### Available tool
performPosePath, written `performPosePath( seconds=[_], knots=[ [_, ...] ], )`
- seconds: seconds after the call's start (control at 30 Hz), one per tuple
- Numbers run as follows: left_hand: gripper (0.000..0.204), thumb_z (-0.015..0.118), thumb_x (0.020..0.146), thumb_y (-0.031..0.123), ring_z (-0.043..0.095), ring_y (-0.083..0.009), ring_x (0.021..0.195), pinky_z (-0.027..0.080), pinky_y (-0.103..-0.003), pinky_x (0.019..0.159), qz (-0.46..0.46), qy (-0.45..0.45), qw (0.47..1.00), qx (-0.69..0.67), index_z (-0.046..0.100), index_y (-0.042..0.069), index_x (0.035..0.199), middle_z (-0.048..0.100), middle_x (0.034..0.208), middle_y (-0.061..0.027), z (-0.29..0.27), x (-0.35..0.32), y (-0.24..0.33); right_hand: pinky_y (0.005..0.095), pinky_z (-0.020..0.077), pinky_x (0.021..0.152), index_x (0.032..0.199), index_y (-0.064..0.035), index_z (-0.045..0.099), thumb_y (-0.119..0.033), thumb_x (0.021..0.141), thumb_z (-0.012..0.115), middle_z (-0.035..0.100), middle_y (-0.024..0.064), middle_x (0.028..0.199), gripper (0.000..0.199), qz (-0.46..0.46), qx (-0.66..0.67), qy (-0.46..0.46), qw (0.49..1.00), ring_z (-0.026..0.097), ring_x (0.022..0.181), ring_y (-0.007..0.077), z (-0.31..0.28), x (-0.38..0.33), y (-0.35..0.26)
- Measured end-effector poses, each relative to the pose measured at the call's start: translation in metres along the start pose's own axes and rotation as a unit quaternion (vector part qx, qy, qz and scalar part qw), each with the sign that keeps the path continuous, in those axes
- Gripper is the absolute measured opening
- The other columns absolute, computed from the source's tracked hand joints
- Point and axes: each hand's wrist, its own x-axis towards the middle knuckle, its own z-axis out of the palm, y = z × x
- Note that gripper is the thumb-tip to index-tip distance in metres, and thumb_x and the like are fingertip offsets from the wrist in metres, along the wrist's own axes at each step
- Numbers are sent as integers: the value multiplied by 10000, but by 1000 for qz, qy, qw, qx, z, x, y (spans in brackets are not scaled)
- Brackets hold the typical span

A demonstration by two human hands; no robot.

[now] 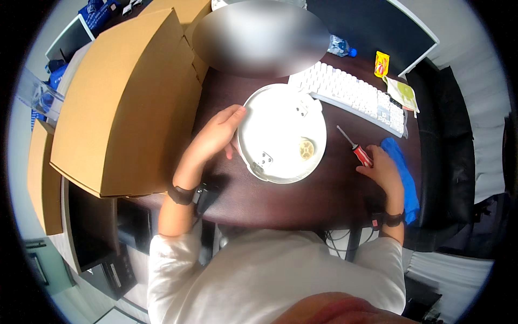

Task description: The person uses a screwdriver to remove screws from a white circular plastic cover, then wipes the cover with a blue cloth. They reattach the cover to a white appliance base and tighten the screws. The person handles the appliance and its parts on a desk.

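left hand [218, 132] open, right hand [380, 164] curled

Single head-worn fisheye view, looking steeply down from above the wearer's chest onto a dark desk [302, 200]. Close range: forearms enter from lower edge, left hand [216, 137] and right hand [380, 164] mid-frame. Keyboard [356, 94] toward far side, cardboard boxes [124, 102] at left. Edges bent, black rim around. No second view shared.
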Motion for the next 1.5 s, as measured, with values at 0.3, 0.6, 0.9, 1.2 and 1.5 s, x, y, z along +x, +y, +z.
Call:
performPosePath(
  seconds=[0.3, 0.6, 0.9, 1.2, 1.5],
  knots=[
    [473, 305, 989, 334, 652, -258, 655, 580, -323, 531, -11, -72, 989, -131, 365, -72, 1222, 591, 924, -199, 31, 12, -15, 373, 452, 668, 867, 12, 612, -154, 750, 675, 590, 183, 817, 212, -14, 126, 103, 987, 580, 765, 341, -13, -9, 25],
    [434, 291, 995, 296, 655, -273, 785, 584, -345, 638, -41, -134, 975, -173, 345, -56, 1243, 566, 1018, -222, 74, 4, 10, 357, 463, 624, 892, 17, 628, -254, 829, 607, 610, 187, 741, 279, 85, 116, 243, 959, 604, 657, 297, -54, -7, 111],
    [462, 272, 998, 298, 647, -275, 838, 587, -363, 695, -29, -183, 967, -175, 320, -86, 1250, 534, 1056, -240, 121, 14, 18, 319, 461, 624, 824, -7, 667, -362, 802, 604, 643, 122, 724, 361, 278, 226, 191, 914, 613, 680, 199, -7, 0, 280],
    [469, 239, 1004, 304, 642, -275, 895, 582, -350, 735, -47, -220, 961, -163, 281, -64, 1292, 520, 1114, -262, 163, 31, 28, 377, 490, 683, 847, 20, 637, -356, 771, 659, 654, 190, 767, 383, 292, 136, 127, 938, 650, 750, 294, 1, 13, 262],
    [415, 555, 907, 311, 626, -159, 701, 498, -282, 584, 234, 95, 938, 239, 539, -41, 1128, 645, 891, -136, 59, 54, 56, 391, 432, 835, 1081, -10, 521, -234, 815, 645, 539, 179, 1027, 370, 90, 20, 159, 983, 530, 979, 321, -28, -35, 165]
  ],
)
